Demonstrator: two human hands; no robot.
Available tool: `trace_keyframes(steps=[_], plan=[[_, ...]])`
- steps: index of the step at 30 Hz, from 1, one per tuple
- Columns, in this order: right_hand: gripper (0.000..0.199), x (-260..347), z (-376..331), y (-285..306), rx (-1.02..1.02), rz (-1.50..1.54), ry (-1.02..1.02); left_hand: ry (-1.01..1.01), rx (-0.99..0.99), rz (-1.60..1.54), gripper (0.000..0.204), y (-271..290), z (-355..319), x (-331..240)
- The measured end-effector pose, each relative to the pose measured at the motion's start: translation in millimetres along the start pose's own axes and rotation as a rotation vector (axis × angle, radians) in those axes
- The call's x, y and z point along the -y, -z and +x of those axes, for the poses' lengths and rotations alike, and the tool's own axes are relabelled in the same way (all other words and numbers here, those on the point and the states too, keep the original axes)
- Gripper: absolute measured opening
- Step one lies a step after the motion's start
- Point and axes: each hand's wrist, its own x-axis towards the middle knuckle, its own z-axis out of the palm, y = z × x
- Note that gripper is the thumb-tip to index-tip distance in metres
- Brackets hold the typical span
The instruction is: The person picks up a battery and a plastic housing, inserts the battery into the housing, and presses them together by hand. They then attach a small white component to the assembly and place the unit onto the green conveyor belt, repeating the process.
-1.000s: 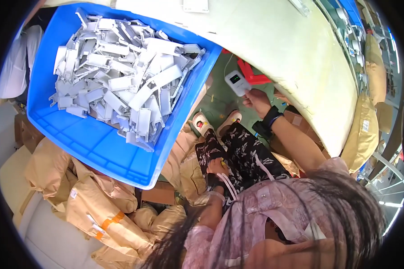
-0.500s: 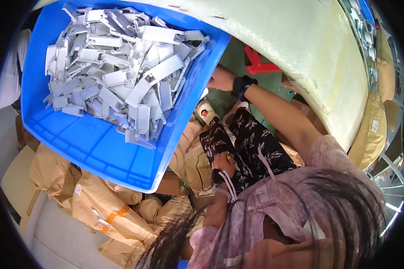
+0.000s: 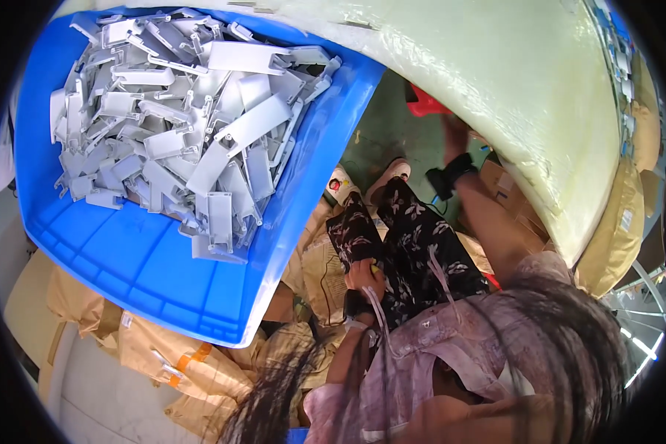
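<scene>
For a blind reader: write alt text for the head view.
A blue bin heaped with grey plastic parts fills the left. The right hand reaches under the pale table towards something red; the left hand rests on patterned trousers.

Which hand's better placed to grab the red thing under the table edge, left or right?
Right, probably. The right hand is stretched out beside the red thing under the table; the left hand rests back on the lap.
</scene>
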Motion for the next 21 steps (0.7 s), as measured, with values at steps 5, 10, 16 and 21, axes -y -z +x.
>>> trace_keyframes(steps=[5,10,16,21], plan=[[0.047,-54,79,63,-0.263,0.275,-0.358,-0.009,0.025,0.021,0.032,7,1,5],[0.047,-100,108,71,-0.251,0.448,-0.514,-0.057,-0.147,0.132,0.025,16,9,3],[0.048,-132,113,69,-0.217,0.542,-0.605,-0.159,-0.126,0.133,0.030,25,31,4],[0.050,-146,89,62,-0.150,0.579,-0.660,-0.276,-0.034,0.226,0.036,34,45,5]])
